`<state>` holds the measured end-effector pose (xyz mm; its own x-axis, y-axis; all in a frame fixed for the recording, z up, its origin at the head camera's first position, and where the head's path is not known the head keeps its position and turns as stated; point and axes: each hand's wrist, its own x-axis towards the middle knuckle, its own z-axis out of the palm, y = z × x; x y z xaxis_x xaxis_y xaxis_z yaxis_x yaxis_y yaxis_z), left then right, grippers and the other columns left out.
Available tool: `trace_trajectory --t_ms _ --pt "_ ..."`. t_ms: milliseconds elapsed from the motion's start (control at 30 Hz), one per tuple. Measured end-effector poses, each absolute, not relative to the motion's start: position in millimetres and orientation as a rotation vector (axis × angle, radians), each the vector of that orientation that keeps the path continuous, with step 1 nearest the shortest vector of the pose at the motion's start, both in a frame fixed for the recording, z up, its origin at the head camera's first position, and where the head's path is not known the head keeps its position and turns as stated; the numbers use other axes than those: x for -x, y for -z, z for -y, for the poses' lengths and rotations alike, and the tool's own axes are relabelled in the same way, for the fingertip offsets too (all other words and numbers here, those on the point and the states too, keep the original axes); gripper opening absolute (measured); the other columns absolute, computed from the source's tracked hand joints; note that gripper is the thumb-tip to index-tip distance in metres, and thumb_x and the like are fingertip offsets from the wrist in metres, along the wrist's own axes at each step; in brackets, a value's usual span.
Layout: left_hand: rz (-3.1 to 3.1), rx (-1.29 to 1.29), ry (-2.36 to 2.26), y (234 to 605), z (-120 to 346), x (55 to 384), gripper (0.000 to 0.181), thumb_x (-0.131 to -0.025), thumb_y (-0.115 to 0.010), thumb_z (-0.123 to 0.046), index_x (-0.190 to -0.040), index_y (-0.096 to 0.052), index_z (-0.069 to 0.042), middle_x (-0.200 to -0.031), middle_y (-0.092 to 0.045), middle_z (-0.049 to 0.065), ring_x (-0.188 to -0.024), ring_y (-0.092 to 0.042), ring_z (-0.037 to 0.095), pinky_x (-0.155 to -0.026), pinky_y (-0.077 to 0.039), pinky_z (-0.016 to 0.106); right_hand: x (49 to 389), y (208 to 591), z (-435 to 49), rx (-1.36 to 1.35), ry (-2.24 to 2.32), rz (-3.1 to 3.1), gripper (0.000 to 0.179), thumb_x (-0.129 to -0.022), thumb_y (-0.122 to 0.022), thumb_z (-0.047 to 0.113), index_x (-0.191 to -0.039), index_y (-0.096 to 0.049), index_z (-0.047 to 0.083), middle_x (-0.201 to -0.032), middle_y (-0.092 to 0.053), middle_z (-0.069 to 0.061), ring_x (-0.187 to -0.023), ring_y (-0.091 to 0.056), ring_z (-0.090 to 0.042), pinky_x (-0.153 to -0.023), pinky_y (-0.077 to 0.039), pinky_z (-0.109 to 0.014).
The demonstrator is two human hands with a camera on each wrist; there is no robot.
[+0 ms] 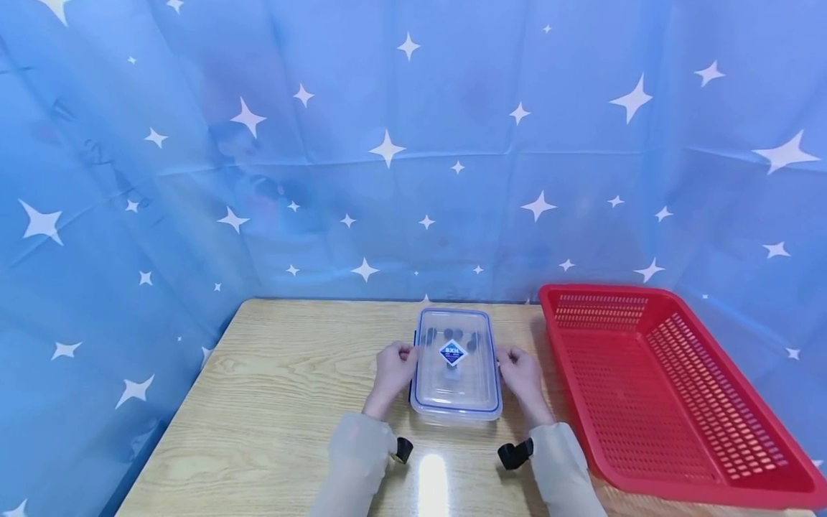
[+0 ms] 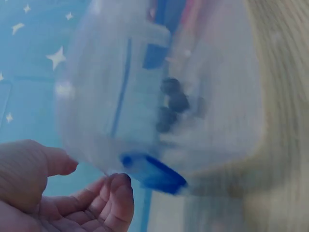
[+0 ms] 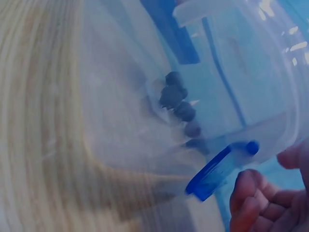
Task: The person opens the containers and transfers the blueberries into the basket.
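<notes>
A clear food storage box (image 1: 452, 396) with a blue-edged lid sits on the wooden table, a blue diamond label on top. Several small dark round pieces (image 3: 171, 95) show through its walls; their kind is unclear. At the box's left side, my left hand (image 1: 394, 370) has curled fingers and thumb at the lid's edge. My right hand (image 1: 522, 375) mirrors it on the right side. Beside the left fingertips a blue side clip (image 2: 154, 176) slants away from the wall. Another blue clip (image 3: 215, 171) slants out next to the right fingertips. Both wrist views are blurred.
A large red plastic basket (image 1: 629, 402) with slotted walls stands on the right, close to my right forearm. Wooden tabletop (image 1: 271, 402) extends to the left of the box. A blue curtain (image 1: 362, 187) with white stars hangs behind the table.
</notes>
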<state>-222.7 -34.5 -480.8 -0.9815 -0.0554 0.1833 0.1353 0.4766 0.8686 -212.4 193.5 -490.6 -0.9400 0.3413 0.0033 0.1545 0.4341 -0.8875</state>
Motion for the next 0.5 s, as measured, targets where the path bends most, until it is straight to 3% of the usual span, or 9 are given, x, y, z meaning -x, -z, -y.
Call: trace_trajectory --t_ms 200,500 --pt "2.631 -0.001 1.543 470 29 220 0.030 -0.084 -0.068 -0.015 -0.097 -0.065 0.011 -0.073 -0.059 0.007 -0.066 -0.054 0.015 -0.056 -0.049 0.025 210 482 -191 0.416 -1.416 2.633 0.036 -0.091 -0.059 0.034 -0.093 -0.065 -0.001 -0.068 -0.056 -0.006 -0.060 -0.049 -0.017 -0.050 -0.040 -0.024" --pt "2.650 -0.064 1.577 469 28 220 0.033 -0.083 -0.071 -0.018 -0.099 -0.066 0.010 -0.075 -0.059 0.008 -0.066 -0.053 0.015 -0.057 -0.049 0.026 206 475 -187 0.347 -1.304 2.634 0.034 -0.084 -0.068 0.031 -0.087 -0.065 -0.003 -0.069 -0.059 -0.009 -0.064 -0.050 -0.019 -0.053 -0.040 -0.024"
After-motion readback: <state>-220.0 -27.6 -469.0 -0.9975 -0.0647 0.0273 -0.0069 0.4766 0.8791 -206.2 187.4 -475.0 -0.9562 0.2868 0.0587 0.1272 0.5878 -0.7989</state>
